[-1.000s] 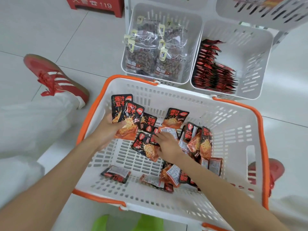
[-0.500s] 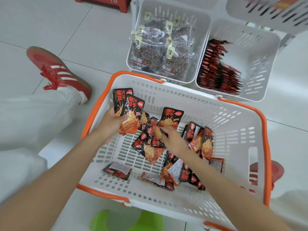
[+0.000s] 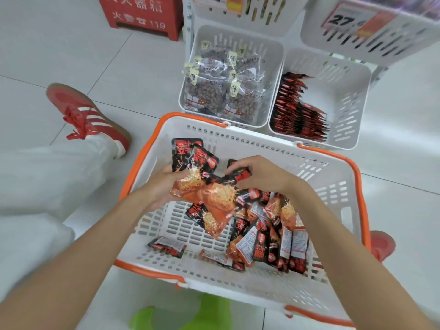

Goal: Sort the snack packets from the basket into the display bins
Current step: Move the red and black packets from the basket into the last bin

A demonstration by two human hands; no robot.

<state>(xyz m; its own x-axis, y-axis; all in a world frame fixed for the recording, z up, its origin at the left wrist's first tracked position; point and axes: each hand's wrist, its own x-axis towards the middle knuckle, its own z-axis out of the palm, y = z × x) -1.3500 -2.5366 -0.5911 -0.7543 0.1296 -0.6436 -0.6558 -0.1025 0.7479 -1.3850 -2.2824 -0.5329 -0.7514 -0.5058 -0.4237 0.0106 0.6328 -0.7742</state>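
Red-black snack packets (image 3: 189, 158) fanned in left hand (image 3: 162, 185), fingers curled round the bunch above the basket (image 3: 262, 144); right hand (image 3: 260, 175) pinches one more packet (image 3: 241, 176) against it; more lie loose in basket. Risk: overfull grip, slick foil slides, packets spill before reaching display bin (image 3: 354, 98)

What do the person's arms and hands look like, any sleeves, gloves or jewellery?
Both the left hand and right hand are bare: no gloves, and no rings show. The left forearm and right forearm are uncovered to the picture's edge; no sleeve, watch or bracelet in view.
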